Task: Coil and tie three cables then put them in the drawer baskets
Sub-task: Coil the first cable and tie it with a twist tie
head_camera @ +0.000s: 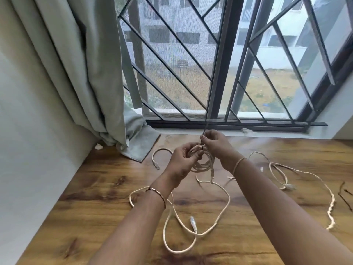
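The left hand (183,159) grips the first coil (204,165), the right hand (215,144) pinches what looks like its tie (204,131); the loose cables (226,201) lie uncoiled.

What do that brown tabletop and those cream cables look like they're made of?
The brown tabletop looks like wood or a wood-print laminate: grain streaks and dark knots, with a soft sheen. The cream cables seem to be flexible plastic-jacketed cord, smooth and matte, ending in clear plastic plugs.
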Demonstrator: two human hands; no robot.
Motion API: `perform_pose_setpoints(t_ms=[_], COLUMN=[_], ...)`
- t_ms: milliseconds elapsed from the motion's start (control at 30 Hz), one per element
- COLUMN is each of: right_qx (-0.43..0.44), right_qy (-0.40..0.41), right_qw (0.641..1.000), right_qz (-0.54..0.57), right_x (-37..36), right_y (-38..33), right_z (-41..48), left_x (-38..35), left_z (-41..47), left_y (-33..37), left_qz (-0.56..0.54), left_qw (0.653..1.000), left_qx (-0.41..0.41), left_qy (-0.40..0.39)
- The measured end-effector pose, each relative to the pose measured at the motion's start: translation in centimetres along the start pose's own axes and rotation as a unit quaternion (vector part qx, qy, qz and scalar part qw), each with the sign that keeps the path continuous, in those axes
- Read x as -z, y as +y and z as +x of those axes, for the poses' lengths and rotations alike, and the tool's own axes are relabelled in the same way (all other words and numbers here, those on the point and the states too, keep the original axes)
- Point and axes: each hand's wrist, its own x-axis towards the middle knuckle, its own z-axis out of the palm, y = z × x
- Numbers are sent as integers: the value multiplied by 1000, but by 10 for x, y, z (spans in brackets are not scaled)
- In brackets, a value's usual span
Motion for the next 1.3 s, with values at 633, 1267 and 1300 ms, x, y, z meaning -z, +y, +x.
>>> perform_pose_setpoints(t_ms=[633, 1267, 1300], right_qx=[-120, -94, -81], right_qy=[-70, -165, -166], right_qw=[988, 982, 983], right_qz=[73, -10, -2], right_x=[6, 10, 9], right_y=[8, 7, 7], right_z=[-3, -15, -16], left_x=[6, 4, 4], left_z=[3, 7, 8], left_y=[-11, -13, -13], left_qz=[-38, -85, -85], left_qw=[995, 991, 991], left_qx=[-9, 22, 27], left_qy=[87, 102, 103])
